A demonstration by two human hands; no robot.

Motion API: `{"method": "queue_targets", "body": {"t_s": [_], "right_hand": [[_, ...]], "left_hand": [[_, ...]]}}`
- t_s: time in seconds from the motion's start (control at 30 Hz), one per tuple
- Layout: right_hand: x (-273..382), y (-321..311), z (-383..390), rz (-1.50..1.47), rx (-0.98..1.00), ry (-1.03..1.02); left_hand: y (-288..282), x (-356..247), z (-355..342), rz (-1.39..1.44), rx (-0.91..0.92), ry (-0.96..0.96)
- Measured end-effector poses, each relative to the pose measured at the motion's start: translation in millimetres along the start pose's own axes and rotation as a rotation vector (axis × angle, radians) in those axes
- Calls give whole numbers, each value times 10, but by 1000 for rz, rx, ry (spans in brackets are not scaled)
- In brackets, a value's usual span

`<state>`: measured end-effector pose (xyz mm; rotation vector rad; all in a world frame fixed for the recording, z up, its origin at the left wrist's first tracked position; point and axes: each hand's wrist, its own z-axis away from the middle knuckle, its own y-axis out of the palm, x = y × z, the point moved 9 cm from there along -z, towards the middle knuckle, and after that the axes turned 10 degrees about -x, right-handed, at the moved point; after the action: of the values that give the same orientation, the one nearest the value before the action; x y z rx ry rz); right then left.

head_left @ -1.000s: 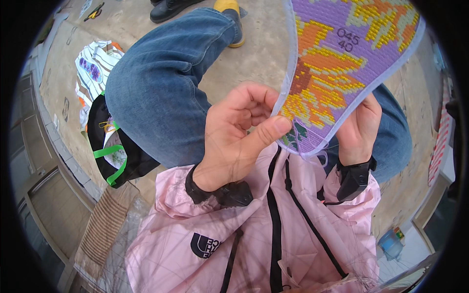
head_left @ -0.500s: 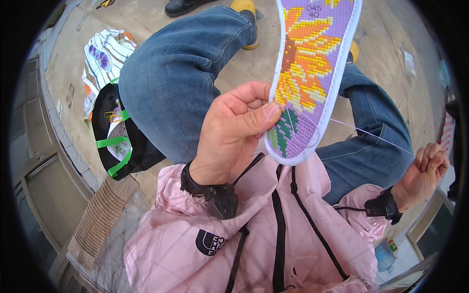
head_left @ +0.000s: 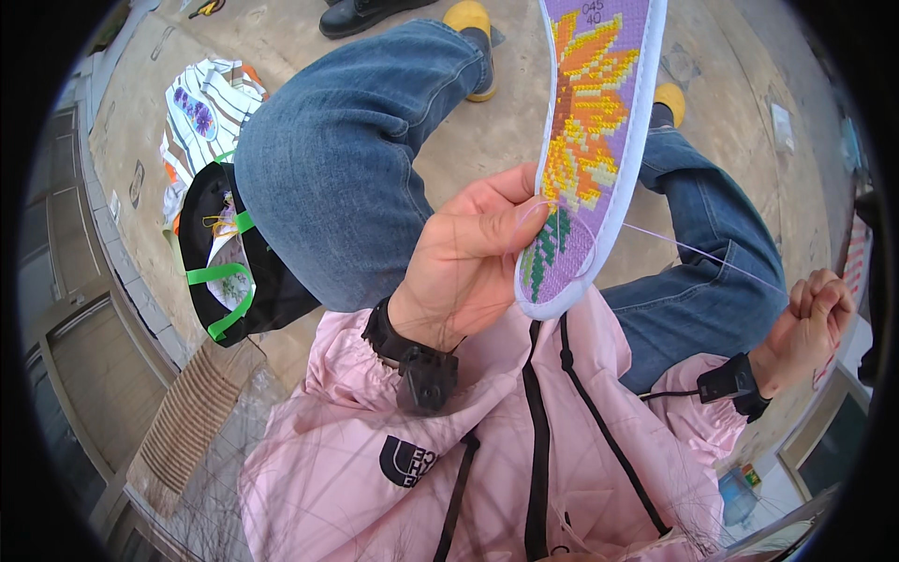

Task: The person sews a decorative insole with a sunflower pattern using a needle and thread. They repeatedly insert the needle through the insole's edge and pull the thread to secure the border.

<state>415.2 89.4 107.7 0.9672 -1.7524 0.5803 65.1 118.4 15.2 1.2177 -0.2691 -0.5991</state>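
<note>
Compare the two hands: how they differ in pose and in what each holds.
The left hand grips the embroidered insole up near the middle, thumb pressed on its edge; the right hand is a fist far out to the side, pulling the purple thread taut. Both wear a black wrist strap.

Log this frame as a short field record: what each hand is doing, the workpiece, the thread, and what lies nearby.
left hand: grips the lower end of the embroidered insole, thumb on its face
right hand: closed in a fist, drawn out to the side, pulling the thread
insole: purple cross-stitch with an orange and yellow sunflower, white edge
thread: thin, taut from insole to right hand
nearby: black bag with green straps on the floor by the left knee
</note>
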Motion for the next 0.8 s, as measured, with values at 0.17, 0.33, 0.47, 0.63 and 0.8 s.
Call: {"method": "queue_targets", "body": {"t_s": [0.17, 0.33, 0.47, 0.63, 0.8], "right_hand": [[73, 23, 44, 103, -78, -22], [217, 1259, 768, 124, 239, -39], [154, 1581, 964, 169, 316, 27], [185, 1839, 1052, 433, 387, -299], [13, 1878, 1122, 185, 576, -13]], "left_hand": [[-65, -190, 38, -545, -154, 238], [7, -156, 76, -736, -232, 494], [65, -114, 85, -880, -256, 585], [80, -91, 86, -966, -237, 702], [72, -127, 98, -1091, -284, 854]]}}
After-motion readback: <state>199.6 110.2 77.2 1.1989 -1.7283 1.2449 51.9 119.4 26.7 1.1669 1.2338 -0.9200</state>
